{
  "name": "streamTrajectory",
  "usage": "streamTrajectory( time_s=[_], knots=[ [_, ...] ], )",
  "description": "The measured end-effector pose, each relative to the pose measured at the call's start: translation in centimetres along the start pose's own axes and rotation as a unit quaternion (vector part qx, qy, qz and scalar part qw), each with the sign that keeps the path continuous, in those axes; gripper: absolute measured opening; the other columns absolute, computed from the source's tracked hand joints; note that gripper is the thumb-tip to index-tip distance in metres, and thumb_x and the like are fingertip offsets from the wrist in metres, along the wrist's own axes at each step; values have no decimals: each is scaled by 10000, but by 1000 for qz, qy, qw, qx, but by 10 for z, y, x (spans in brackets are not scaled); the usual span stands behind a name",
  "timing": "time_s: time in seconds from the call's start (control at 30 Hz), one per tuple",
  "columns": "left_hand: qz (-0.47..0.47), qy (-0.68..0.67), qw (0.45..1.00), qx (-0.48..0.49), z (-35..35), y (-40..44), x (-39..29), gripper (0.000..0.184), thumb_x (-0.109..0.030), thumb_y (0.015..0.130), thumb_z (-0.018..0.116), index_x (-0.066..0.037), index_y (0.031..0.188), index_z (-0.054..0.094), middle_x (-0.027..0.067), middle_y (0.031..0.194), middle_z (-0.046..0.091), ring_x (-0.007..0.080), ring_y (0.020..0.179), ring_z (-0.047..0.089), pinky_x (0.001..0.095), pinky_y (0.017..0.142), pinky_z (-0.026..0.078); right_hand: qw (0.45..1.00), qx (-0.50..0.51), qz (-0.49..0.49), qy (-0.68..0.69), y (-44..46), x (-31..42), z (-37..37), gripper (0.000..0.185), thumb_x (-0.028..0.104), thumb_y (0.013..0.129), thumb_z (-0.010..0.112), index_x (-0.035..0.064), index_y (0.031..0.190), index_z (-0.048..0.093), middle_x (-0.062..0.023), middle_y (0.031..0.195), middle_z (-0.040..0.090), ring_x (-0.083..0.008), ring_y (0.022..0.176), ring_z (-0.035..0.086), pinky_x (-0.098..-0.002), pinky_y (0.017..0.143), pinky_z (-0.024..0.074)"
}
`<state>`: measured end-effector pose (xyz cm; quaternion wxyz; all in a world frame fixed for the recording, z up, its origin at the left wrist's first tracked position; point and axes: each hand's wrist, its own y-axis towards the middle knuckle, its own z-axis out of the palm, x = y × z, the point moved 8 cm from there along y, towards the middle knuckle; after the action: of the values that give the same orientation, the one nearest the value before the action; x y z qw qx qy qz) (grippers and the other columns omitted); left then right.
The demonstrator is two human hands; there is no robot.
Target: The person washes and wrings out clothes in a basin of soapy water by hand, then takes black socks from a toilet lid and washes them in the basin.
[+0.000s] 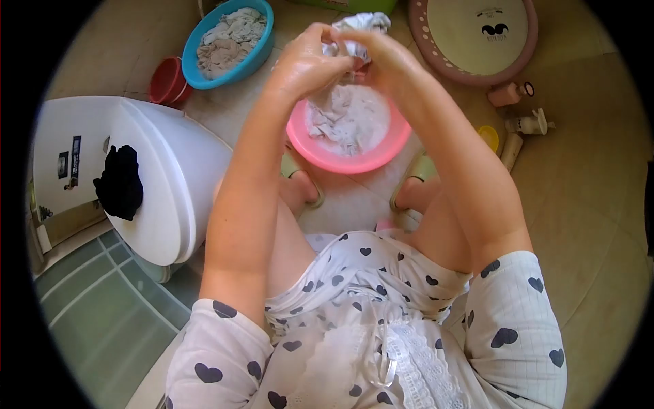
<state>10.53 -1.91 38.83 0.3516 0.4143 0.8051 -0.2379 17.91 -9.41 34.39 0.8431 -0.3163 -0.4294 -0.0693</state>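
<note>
- Lying on the white toilet lid (160, 204) at the left, a black cloth (120, 183) sits bunched; we see stickers beside it, too small for us to read.
- Farther off, we have a red basin (165, 80) beside a blue basin (266, 48) holding a pile of pale laundry (231, 42).
- Our left hand (306, 65) curls its fingers and thumb round the left side of the wet white cloth (364, 42).
- The cloth is bunched between our hands, above the far side of the pink basin (347, 163); its long axis slants from far right to near left. Both hands are about equally near it, and a loose end shows past our fingers on the far side.
- Below, we see more pale cloth (347, 126) in sudsy water, near our wrists; we cannot tell whether it joins the held piece.
- Our right hand (388, 58) bends its fingers inward and grips the cloth from the right; some fingertips are hidden.
- At the far right we see a round tub (531, 34) with a moustache print and unreadable lettering, and nearer, a pink bottle (504, 95) and a white pump bottle (528, 124).
</note>
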Motion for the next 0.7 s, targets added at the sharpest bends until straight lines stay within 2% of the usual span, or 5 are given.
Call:
streamTrajectory(
  time_s=[0.23,0.4,0.53,0.6,0.7],
  knots=[
    [-18,33,998,-47,-32,-6,11,504,-259,769,679,-1,1179,544,147,1126,603,228,981,599,324,848,479,994,-102,41,-25,-1,-23,4,278,193,765,606,23,981,568,-98,880,583,-231,763,581,-387,723,493],
    [-23,61,994,-82,-46,-6,20,458,-258,773,660,-16,1152,567,162,1097,620,251,910,625,334,827,489,986,-112,116,-31,7,-44,11,486,295,812,598,82,1238,502,-142,1332,410,-314,1227,334,-528,913,369],
    [-43,69,993,-84,-47,-8,17,466,-274,743,670,-40,1138,593,175,1099,624,295,982,615,365,873,478,985,-51,18,-166,11,-30,13,293,266,813,610,92,1046,576,-72,1006,559,-169,891,539,-364,802,424],
    [-48,73,990,-107,-48,-12,11,404,-213,689,715,-51,1052,645,176,1034,641,297,978,616,373,857,484,915,-47,-122,-381,8,-3,15,195,178,747,636,74,912,635,-53,826,614,-175,762,580,-328,685,451],
    [43,75,971,-221,-46,-9,2,290,-111,563,775,-80,820,645,169,891,618,326,880,602,403,806,485,691,-91,-341,-631,-21,32,51,82,81,670,657,74,746,688,-104,641,633,-238,613,618,-350,543,457]
  ],
)
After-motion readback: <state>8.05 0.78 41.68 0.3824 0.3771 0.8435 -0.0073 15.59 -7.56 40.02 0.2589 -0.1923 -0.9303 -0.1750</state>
